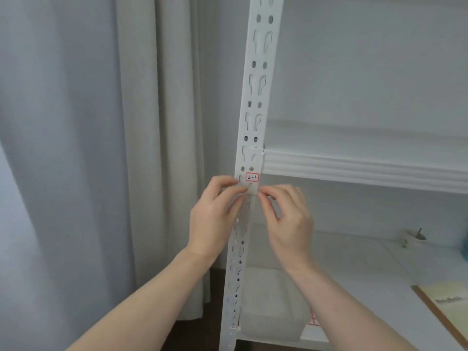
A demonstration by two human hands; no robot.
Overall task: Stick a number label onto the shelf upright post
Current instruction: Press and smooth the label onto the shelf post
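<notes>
Label on the post, both hands at its lower edge

The label (252, 177), red-edged and marked "2-1", sits at mid-frame on the front of the post (254, 102), just below where the shelf (364, 166) joins it. It looks stuck already and fairly square. The left hand (215, 214) curls its fingers onto the post's left edge just below and left of the label. The right hand (286, 219) has thumb and forefinger drawn together at the post's right edge, just under the label. Blur hides whether they pinch a clear strip, a backing, or only press. The step in hand is likely fixing it down. To do it well, brace the post with the left hand and rub from the label's middle outward, pressing the corners flat over the slot (243, 181) beside it. A box (273, 305) sits at lower centre, a board (445, 312) lower right.
</notes>
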